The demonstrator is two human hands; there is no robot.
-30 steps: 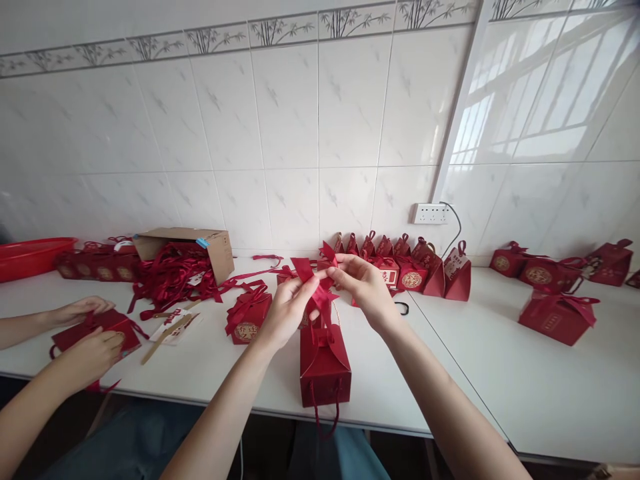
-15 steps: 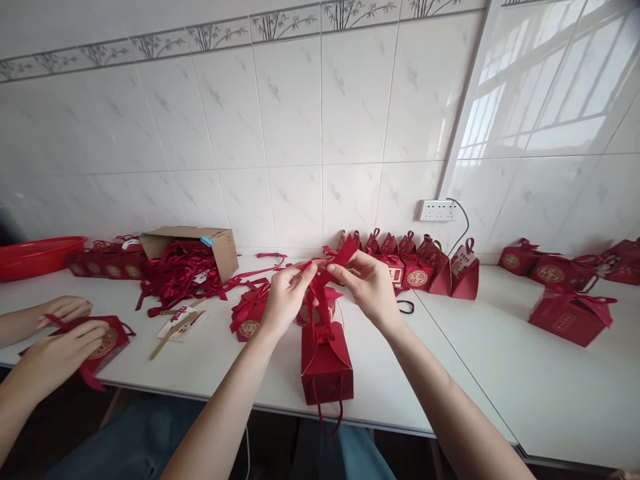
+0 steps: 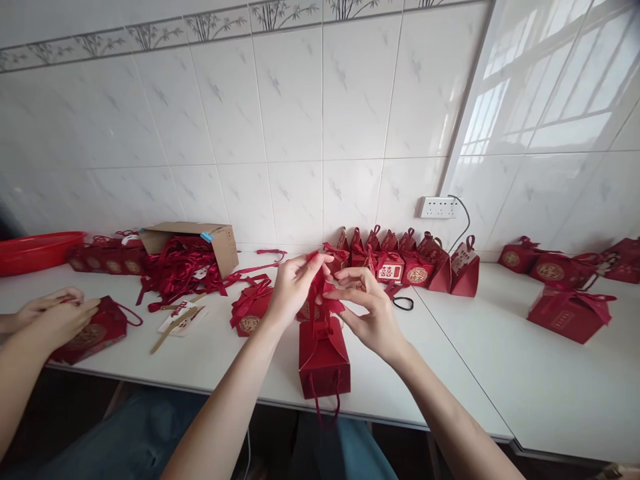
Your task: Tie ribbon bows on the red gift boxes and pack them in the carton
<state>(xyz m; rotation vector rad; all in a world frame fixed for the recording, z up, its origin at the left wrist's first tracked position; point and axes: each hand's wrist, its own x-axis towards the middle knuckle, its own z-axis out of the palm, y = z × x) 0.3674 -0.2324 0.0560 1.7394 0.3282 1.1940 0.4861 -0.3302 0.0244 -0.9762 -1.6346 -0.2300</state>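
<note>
A red gift box (image 3: 325, 363) stands near the table's front edge, its rope handle hanging over the edge. Above its top, my left hand (image 3: 296, 283) pinches a red ribbon (image 3: 319, 293) between thumb and fingers. My right hand (image 3: 373, 307) is beside it on the right, fingers bent and parted around the ribbon's loop; its fingertips touch the ribbon, and their exact hold is hard to make out. Just behind the hands, another red box with a round gold emblem is partly hidden. A ribboned red box (image 3: 253, 310) sits to the left of my left hand.
A cardboard box (image 3: 227, 250) spills red ribbons at the left, near cards (image 3: 183, 319) and a red basin (image 3: 40, 253). Another person's hands (image 3: 60, 317) hold a red box at far left. Rows of red boxes (image 3: 465, 270) line the wall; more stand at right.
My right hand has opened its fingers and shifted slightly, and the raised ribbon end has dropped. My left hand still pinches ribbon. The other person's hands and box have moved.
</note>
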